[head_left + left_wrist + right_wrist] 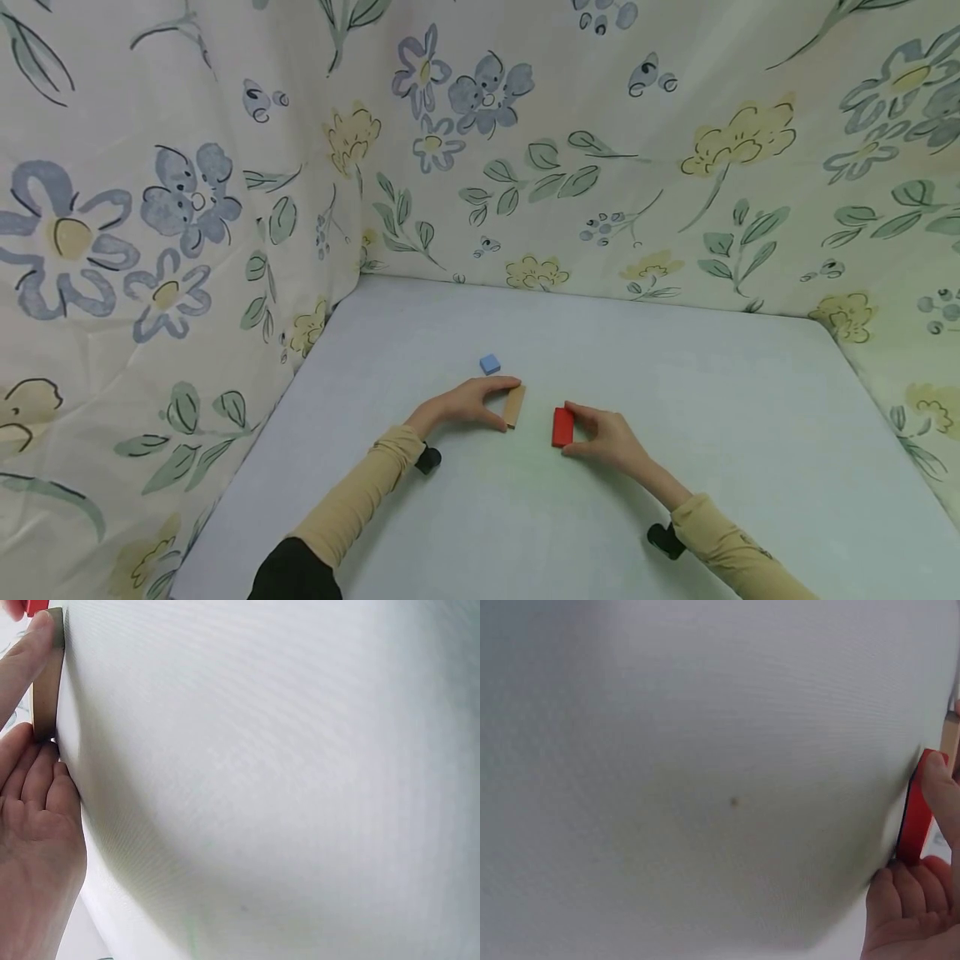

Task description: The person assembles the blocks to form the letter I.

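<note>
My left hand (474,402) pinches a flat tan wooden block (514,406) by its two ends, thumb at the near end and fingers at the far end. The same tan block (46,694) shows upright at the left edge of the left wrist view. To its right, my right hand (609,437) grips a red rectangular block (562,427) the same way, end to end. In the right wrist view the red block (916,814) stands close to the white surface between thumb and fingers. A gap separates the two blocks.
A small blue cube (490,364) lies just beyond the left hand's fingers. The white table (675,375) is bordered at the back and sides by hanging floral cloth (525,208). A black wrist camera (428,459) is on the left wrist and another (665,541) on the right.
</note>
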Demonstrator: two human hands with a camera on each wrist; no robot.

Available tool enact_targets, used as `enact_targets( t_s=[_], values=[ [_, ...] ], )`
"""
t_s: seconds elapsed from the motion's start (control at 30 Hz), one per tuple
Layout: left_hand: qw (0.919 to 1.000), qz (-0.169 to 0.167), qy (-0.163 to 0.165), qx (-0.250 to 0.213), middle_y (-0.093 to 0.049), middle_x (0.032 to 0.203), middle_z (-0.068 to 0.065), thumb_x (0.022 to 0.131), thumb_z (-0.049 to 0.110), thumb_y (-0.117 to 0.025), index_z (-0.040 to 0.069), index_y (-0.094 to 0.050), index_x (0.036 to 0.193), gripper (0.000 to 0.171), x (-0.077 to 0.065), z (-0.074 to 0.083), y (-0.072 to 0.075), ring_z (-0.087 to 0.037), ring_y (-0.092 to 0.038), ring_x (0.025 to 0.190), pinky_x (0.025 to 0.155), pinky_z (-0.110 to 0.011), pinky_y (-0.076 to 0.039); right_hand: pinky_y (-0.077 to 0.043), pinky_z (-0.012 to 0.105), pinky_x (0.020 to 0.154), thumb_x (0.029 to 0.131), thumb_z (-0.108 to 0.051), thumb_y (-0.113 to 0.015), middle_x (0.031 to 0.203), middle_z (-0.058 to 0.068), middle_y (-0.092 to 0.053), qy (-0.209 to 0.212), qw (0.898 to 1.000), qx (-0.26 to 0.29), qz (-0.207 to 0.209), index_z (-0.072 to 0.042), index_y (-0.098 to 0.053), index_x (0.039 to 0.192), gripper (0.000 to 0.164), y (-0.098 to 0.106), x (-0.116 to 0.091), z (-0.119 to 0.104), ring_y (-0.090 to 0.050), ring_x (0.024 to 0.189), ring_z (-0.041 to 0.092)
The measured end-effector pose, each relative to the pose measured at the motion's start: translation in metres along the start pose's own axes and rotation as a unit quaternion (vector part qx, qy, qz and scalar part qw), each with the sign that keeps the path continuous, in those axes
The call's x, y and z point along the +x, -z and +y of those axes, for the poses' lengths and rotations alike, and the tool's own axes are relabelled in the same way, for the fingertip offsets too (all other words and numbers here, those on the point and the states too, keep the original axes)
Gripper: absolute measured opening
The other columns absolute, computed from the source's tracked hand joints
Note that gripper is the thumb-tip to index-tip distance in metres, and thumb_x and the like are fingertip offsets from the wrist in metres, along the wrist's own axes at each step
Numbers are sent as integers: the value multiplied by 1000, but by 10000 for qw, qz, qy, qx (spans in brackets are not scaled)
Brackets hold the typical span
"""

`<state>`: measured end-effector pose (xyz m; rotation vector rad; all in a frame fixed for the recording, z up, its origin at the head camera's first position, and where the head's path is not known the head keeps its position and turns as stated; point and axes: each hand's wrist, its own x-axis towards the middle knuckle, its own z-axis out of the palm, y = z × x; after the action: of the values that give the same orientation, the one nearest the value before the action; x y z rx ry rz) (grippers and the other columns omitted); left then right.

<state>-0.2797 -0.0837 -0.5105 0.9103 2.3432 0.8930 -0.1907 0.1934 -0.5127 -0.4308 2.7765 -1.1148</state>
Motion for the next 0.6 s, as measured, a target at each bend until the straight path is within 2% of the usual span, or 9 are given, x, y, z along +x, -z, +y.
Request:
enact_targets(
  t_s=[0.4,0.6],
  values=[
    [10000,-7,-6,-69,-35,153,2,78,23,-78,18,-37,146,80,-1,1,0,-15,-28,143,118,-36,-25,-46,49,98,70,-23,-84,132,19,-57,279,9989,-327,177,1,-52,134,75,-3,-2,2,-53,123,36],
    [10000,-4,-6,-67,-35,153,2,78,22,-78,18,-37,146,80,-1,2,0,-16,-28,143,118,-36,-26,-46,49,99,71,-24,-83,133,19,-56,273,9990,-334,139,1,-50,135,77,-2,-3,0,-52,124,36]
  ],
)
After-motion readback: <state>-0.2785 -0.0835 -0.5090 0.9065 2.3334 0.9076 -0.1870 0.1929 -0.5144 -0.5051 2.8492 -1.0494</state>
